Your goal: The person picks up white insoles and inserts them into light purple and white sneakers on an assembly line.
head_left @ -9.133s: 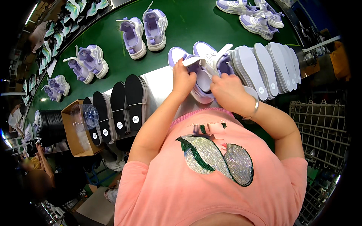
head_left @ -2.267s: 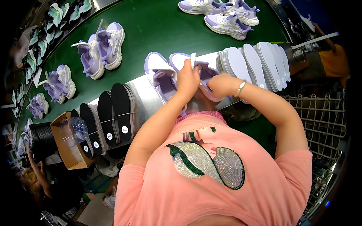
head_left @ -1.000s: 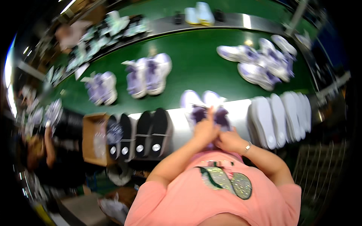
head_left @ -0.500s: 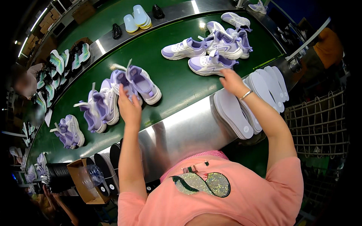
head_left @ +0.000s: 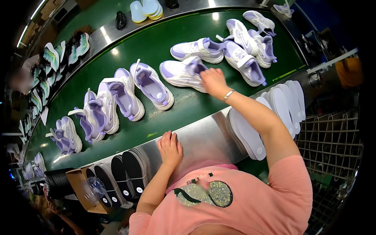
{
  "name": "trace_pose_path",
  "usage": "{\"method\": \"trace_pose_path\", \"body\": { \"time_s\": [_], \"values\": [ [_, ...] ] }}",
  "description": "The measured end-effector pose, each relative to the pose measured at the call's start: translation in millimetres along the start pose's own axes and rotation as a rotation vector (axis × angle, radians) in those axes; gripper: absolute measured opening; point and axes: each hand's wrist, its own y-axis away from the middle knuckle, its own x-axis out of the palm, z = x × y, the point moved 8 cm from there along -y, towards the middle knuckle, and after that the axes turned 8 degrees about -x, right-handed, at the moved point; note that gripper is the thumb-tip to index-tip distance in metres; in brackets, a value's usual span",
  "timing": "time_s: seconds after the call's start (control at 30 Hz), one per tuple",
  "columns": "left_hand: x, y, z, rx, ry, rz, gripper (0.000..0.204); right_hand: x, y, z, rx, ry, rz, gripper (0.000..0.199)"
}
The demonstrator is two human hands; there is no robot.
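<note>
A green conveyor belt curves across in front of you, edged by a steel surface, with lilac-and-white sneakers riding on it in pairs. Your right hand is stretched out over the belt, arm nearly straight, and its fingers are closing on the heel collar of the nearest sneaker, which lies on its side mid-belt; whether the hold is firm yet, you cannot tell. Your left hand lies flat on the steel edge, fingers together and holding nothing, likely bracing your lean. Black insoles stand stacked on edge at your left and white insoles at your right, both within easy reach.
</note>
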Motion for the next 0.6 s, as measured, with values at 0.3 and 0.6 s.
{"method": "trace_pose_path", "body": {
  "time_s": [0.3,0.6],
  "values": [
    [0.6,-3.8,-2.0,-0.024,0.011,0.0,0.036,-29.3,-50.0,-86.5,0.156,-0.056,-0.257,0.024],
    [4.8,-6.4,-5.5,-0.027,0.004,0.013,0.036,24.2,-48.1,-76.0,-0.071,0.176,0.329,0.014]
  ]
}}
